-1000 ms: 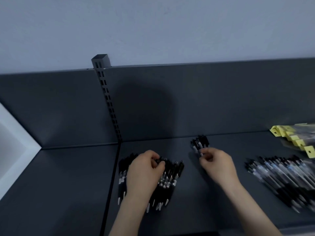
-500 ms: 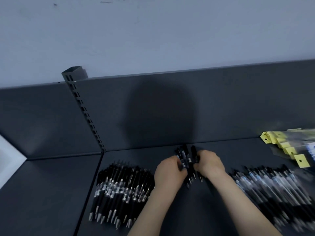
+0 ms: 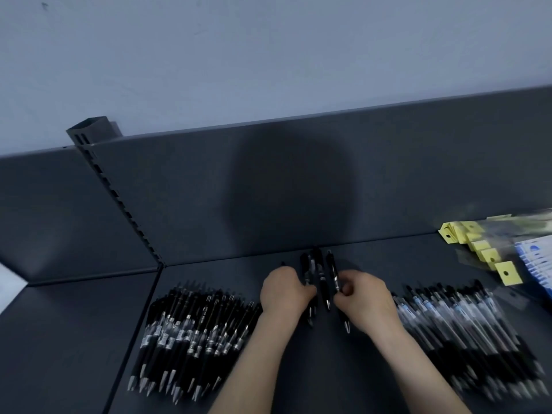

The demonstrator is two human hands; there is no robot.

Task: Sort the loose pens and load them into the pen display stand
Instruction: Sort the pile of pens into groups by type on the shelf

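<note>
1. Slip hazard: the bundle of black pens (image 3: 321,274) between my hands is splayed, with the tips fanning apart toward me. I judge that an uneven squeeze could let one pen slide out.
2. Mixing hazard: a dropped pen could roll into the left pile (image 3: 191,333) of black pens or the right pile (image 3: 466,330) of clear-barrelled pens. That would undo the sorting.
3. Sweep hazard: each forearm passes just beside a pile, so a careless pull-back could scatter pens.
4. Loading hazard: the pen display stand is not in view, so I cannot judge the way to it.
5. Left hand (image 3: 283,291): knuckles up, fingers curled round the left side of the bundle and gripping it.
6. Right hand (image 3: 364,294): knuckles up, thumb and fingers pinching the rightmost pen of the bundle.
7. Location: the bundle sits between the two piles, near the back panel (image 3: 418,174) of the dark shelf (image 3: 74,339). I cannot tell whether its tips rest on the shelf.
</note>
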